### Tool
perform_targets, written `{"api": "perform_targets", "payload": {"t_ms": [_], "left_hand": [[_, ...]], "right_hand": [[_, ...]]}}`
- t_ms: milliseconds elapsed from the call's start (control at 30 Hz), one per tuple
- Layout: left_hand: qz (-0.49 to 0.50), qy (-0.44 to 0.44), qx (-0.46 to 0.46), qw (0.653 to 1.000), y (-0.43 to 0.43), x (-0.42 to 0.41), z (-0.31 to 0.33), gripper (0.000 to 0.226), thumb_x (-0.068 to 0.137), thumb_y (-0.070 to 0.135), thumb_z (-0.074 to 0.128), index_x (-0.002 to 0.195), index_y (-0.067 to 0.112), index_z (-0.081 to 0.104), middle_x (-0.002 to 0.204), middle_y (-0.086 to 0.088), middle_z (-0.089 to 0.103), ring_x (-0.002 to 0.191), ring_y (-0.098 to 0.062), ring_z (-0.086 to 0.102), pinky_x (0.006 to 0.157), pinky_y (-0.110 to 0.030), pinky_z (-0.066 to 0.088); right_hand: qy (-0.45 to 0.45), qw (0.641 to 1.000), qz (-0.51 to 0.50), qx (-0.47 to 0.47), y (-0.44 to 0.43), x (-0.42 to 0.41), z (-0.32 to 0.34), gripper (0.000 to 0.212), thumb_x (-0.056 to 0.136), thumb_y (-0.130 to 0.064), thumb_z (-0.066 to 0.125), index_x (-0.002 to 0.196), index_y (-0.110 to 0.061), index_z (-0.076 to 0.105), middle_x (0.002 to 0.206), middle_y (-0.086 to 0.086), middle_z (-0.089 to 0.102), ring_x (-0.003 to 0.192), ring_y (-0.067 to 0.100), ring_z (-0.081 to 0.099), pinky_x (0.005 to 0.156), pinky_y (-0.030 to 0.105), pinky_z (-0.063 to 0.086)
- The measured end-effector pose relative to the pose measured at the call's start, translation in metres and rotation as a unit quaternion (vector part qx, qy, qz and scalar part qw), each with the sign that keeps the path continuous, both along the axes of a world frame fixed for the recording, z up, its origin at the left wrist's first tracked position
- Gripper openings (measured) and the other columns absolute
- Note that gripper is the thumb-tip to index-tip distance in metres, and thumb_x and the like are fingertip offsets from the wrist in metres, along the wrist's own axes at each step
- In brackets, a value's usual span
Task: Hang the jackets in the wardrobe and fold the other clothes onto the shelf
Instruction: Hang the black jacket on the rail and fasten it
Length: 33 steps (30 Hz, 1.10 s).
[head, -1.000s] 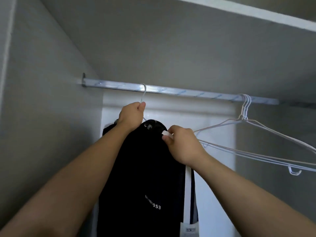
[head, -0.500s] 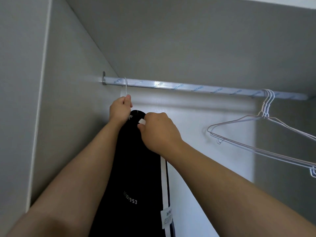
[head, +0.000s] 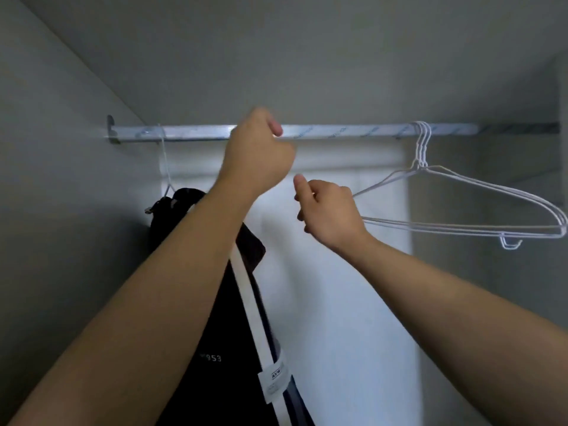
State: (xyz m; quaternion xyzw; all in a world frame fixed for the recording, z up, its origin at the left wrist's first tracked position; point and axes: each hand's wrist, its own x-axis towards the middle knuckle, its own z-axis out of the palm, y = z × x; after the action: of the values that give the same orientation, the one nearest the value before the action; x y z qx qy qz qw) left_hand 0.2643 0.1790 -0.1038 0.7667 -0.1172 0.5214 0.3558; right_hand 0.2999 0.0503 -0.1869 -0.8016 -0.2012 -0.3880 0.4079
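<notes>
A black jacket (head: 227,388) with a white stripe and a tag hangs on a white wire hanger (head: 162,161) at the left end of the metal rail (head: 338,130). Neither hand touches it. My left hand (head: 258,155) is raised in front of the rail, right of the jacket, with its fingers curled and nothing in it. My right hand (head: 327,212) is lower and further right, fingers loosely curled and holding nothing that I can see. It covers the left tip of the empty hangers (head: 421,146); I cannot tell whether it touches them.
The empty white wire hangers hang together near the right end of the rail. The wardrobe's left wall (head: 61,210) is close beside the jacket. A white back panel (head: 338,302) shows between jacket and hangers, and a board (head: 307,56) closes the top.
Both hands have let go of the jacket and its hanger, which now hang alone at the rail's left end. The hands have moved right, towards the empty hangers.
</notes>
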Motion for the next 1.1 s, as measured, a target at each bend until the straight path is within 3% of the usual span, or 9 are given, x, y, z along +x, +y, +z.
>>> {"api": "perform_targets", "payload": {"t_ms": [133,233,333,433,567,667,733,900,1100], "left_hand": [[-0.158,0.165,-0.025,0.973,-0.093,0.020,-0.021,0.007,0.086,0.009,0.058,0.091,0.005,0.061,0.082,-0.009,0.065,0.082,-0.032,0.070,0.069,-0.036,0.056],[-0.295,0.286,-0.149,0.900,-0.148,0.045,-0.043,0.012,0.096,0.007,0.050,0.091,0.004,0.061,0.073,-0.009,0.058,0.059,-0.026,0.064,0.053,-0.027,0.046],[-0.353,0.343,-0.203,0.847,-0.184,0.075,-0.062,0.015,0.098,0.008,0.045,0.105,0.007,0.059,0.073,-0.005,0.057,0.049,-0.018,0.057,0.046,-0.020,0.043],[-0.387,0.379,-0.236,0.807,-0.200,0.107,-0.072,0.015,0.100,0.010,0.043,0.105,0.008,0.057,0.079,-0.006,0.060,0.058,-0.019,0.059,0.050,-0.023,0.047],[-0.456,0.386,-0.292,0.747,-0.210,0.132,-0.070,0.028,0.107,0.020,0.038,0.120,0.004,0.057,0.104,-0.011,0.068,0.079,-0.024,0.066,0.069,-0.030,0.053],[-0.501,0.367,-0.324,0.714,-0.219,0.144,-0.063,0.042,0.110,0.023,0.034,0.141,-0.001,0.047,0.134,-0.018,0.061,0.109,-0.032,0.065,0.091,-0.036,0.051],[-0.527,0.354,-0.350,0.689,-0.225,0.150,-0.057,0.045,0.109,0.023,0.035,0.146,-0.003,0.040,0.142,-0.021,0.055,0.123,-0.035,0.060,0.101,-0.038,0.049],[-0.561,0.330,-0.415,0.636,-0.230,0.170,-0.042,0.045,0.108,0.023,0.038,0.145,-0.003,0.039,0.143,-0.024,0.053,0.124,-0.037,0.060,0.097,-0.040,0.051],[-0.574,0.322,-0.437,0.613,-0.225,0.192,-0.037,0.044,0.107,0.019,0.040,0.145,-0.003,0.040,0.136,-0.022,0.060,0.119,-0.036,0.064,0.096,-0.039,0.053]], "right_hand": [[0.016,0.988,-0.130,0.085,-0.080,0.034,-0.008,0.043,0.100,-0.043,0.037,0.087,-0.011,0.063,0.087,0.014,0.072,0.085,0.041,0.066,0.084,0.044,0.054],[0.026,0.964,-0.250,0.083,-0.134,0.046,-0.016,0.031,0.098,-0.034,0.041,0.096,-0.014,0.064,0.102,0.018,0.070,0.096,0.042,0.061,0.079,0.039,0.049],[-0.016,0.945,-0.325,0.043,-0.178,0.042,-0.017,0.023,0.095,-0.025,0.047,0.100,-0.017,0.068,0.106,0.015,0.067,0.098,0.040,0.061,0.075,0.039,0.045],[-0.066,0.914,-0.398,-0.050,-0.220,0.038,-0.016,0.027,0.090,-0.013,0.054,0.112,-0.011,0.069,0.110,0.018,0.062,0.105,0.041,0.052,0.080,0.043,0.044],[-0.032,0.868,-0.476,-0.139,-0.259,0.043,-0.011,0.026,0.090,-0.018,0.058,0.113,-0.008,0.066,0.112,0.020,0.058,0.108,0.042,0.048,0.084,0.045,0.041],[-0.019,0.865,-0.465,-0.188,-0.266,0.048,-0.006,0.028,0.093,-0.030,0.061,0.110,-0.008,0.062,0.113,0.017,0.059,0.110,0.040,0.050,0.086,0.044,0.042],[-0.026,0.862,-0.457,-0.216,-0.264,0.052,-0.004,0.029,0.094,-0.033,0.061,0.113,-0.011,0.061,0.115,0.014,0.060,0.111,0.037,0.052,0.086,0.042,0.041],[-0.043,0.845,-0.475,-0.242,-0.259,0.061,0.000,0.021,0.093,-0.020,0.057,0.113,-0.017,0.062,0.110,0.008,0.061,0.107,0.034,0.054,0.079,0.038,0.038],[-0.024,0.852,-0.466,-0.235,-0.261,0.068,0.003,0.026,0.090,-0.011,0.051,0.111,-0.017,0.064,0.106,0.008,0.061,0.102,0.033,0.058,0.074,0.036,0.034]]}}
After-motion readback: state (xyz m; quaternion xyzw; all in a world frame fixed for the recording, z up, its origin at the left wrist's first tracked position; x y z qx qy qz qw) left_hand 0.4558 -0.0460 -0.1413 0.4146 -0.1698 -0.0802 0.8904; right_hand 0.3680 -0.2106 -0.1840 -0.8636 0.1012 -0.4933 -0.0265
